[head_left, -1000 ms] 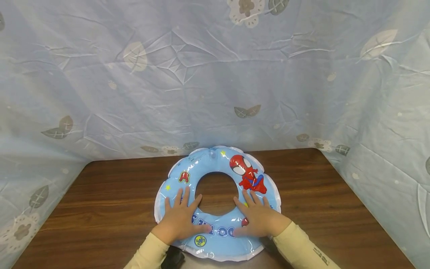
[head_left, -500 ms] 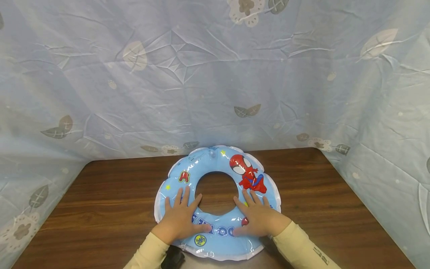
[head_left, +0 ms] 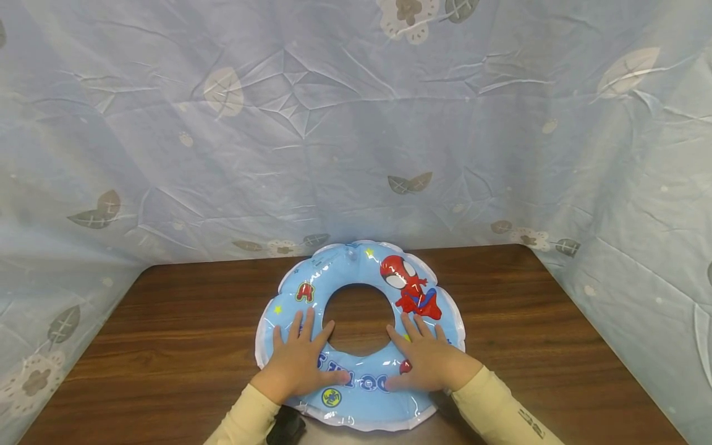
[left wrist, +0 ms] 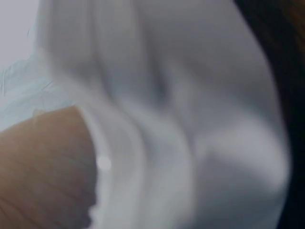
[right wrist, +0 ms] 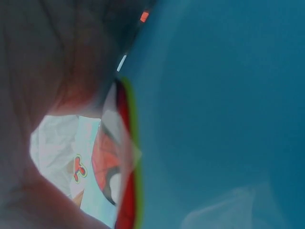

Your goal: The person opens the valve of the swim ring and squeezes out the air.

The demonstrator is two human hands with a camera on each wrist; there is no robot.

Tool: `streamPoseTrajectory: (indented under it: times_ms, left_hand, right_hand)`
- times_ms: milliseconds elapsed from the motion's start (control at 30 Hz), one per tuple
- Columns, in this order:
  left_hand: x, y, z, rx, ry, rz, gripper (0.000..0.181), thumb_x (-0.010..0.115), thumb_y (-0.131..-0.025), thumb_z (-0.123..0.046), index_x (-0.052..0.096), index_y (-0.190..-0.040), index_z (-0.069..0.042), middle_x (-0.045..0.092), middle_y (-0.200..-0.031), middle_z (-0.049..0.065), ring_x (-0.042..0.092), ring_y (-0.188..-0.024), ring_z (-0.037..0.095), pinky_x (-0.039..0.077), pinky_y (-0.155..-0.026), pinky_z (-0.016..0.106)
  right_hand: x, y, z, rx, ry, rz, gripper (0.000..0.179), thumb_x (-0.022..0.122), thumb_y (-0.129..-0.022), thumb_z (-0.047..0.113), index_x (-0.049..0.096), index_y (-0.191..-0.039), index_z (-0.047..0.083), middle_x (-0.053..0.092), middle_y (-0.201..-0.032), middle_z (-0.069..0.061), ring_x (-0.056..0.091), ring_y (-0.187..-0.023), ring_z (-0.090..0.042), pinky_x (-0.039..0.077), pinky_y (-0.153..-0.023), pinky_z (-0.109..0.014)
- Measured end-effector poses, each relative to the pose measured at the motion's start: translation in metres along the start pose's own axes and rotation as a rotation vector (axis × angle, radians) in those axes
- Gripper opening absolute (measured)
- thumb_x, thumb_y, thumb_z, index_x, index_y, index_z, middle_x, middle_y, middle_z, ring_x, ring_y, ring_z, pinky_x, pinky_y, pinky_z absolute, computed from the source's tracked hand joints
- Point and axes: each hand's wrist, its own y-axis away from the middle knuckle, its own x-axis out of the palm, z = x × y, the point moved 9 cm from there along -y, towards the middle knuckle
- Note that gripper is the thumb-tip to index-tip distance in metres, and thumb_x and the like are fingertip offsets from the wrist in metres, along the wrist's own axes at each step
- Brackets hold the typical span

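A light blue inflatable swim ring (head_left: 384,411) with a scalloped white edge lies on the table, puffed up with air. Its top carries a red cartoon figure, letters and yellow stars. My left hand (head_left: 297,361) rests on its near left part, fingers spread. On the near right part lies my right hand (head_left: 428,361), also with spread fingers, the thumbs pointing toward each other. In the left wrist view a pale blurred surface fills most of the picture beside skin (left wrist: 43,167). The right wrist view shows the ring's blue surface (right wrist: 219,119) very close to the hand (right wrist: 38,95).
The brown wood-grain table (head_left: 167,346) extends on both sides of the ring. A pale blue patterned cloth (head_left: 345,154) hangs behind and along both sides. A black object (head_left: 286,426) sits under the left wrist, by the table's near side.
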Motion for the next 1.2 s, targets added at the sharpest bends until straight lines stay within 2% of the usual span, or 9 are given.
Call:
streamPoseTrajectory:
  times_ms: [667,833,1033,1200]
  left_hand:
    - [-0.001,0.000,0.000,0.009,-0.004,0.007,0.109,0.066,-0.078,-0.083,0.042,-0.159,-0.015,0.019,-0.168,0.028,0.012,-0.155,0.051,0.012,-0.110,0.084]
    - [0.001,0.001,0.001,0.003,0.001,0.013,0.111,0.067,-0.076,-0.084,0.042,-0.159,-0.015,0.020,-0.168,0.027,0.012,-0.155,0.051,0.012,-0.110,0.084]
    - [-0.001,0.003,0.000,0.001,0.010,0.004,0.112,0.067,-0.075,-0.084,0.042,-0.159,-0.014,0.019,-0.168,0.027,0.012,-0.155,0.051,0.011,-0.110,0.084]
    - [-0.003,0.003,-0.001,0.001,0.011,0.000,0.113,0.068,-0.074,-0.084,0.042,-0.159,-0.014,0.019,-0.168,0.027,0.013,-0.155,0.051,0.011,-0.110,0.084]
  right_hand:
    - [-0.001,0.001,0.001,0.000,0.012,0.009,0.108,0.078,-0.075,0.066,0.035,-0.163,0.020,0.020,-0.171,-0.015,0.011,-0.156,-0.044,0.011,-0.119,-0.073]
    - [-0.001,0.002,0.001,-0.004,-0.011,0.015,0.114,0.079,-0.074,0.068,0.030,-0.164,0.017,0.019,-0.171,-0.015,0.010,-0.157,-0.044,0.010,-0.119,-0.073]
    - [-0.006,0.004,0.004,0.001,-0.005,-0.031,0.119,0.078,-0.073,0.071,0.029,-0.164,0.014,0.020,-0.172,-0.015,0.009,-0.157,-0.044,0.005,-0.119,-0.074]
    - [-0.008,0.006,0.007,0.010,0.011,-0.050,0.118,0.078,-0.072,0.071,0.031,-0.163,0.014,0.022,-0.171,-0.014,0.012,-0.157,-0.044,0.007,-0.119,-0.074]
